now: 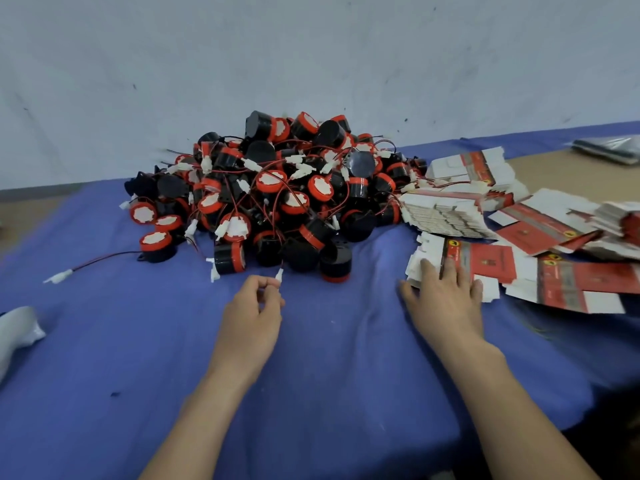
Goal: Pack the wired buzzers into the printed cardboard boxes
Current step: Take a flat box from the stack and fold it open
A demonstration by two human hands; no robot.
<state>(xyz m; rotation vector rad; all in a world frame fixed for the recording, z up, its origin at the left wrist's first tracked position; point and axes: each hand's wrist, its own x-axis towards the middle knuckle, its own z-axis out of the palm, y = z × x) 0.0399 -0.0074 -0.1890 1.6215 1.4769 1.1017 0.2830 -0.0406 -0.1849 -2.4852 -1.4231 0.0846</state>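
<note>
My left hand [254,317] pinched a white connector [279,274] at the near edge of the buzzer pile [277,188]; my right hand [445,299] lay flat-fingered on a flattened printed box [485,263], right of the pile.

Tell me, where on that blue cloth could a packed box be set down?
Bare blue cloth lies between the left hand, pinching a connector, and right hand, and left-front between the buzzer pile and a white object. Crowded: the pile behind, flat printed boxes at right.
</note>
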